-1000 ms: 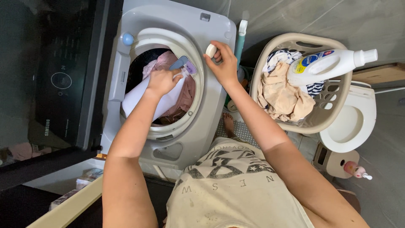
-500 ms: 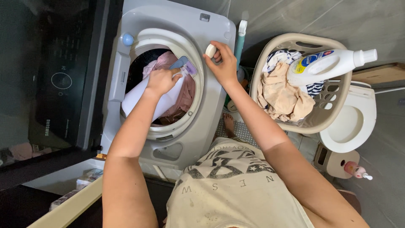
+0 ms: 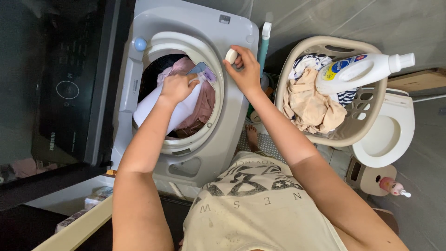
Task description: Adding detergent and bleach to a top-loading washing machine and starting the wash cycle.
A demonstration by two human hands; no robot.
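The left hand (image 3: 175, 87) closes its grip on a white pouch (image 3: 160, 109) tipped over the open drum of the top-loading washing machine (image 3: 232, 135); its purple spout end (image 3: 204, 73) shows past the knuckles, and the fingers hide the rest. Pink laundry (image 3: 202, 104) lies beneath, the drum's depths dark. The right hand (image 3: 244, 69) pinches a small white cap (image 3: 231, 56), probably the pouch's. Beside the machine, a beige laundry basket (image 3: 320, 46) holds clothes and a white detergent bottle (image 3: 360, 70). Grey tiled floor; a white toilet (image 3: 395, 135) is partly hidden behind the basket.
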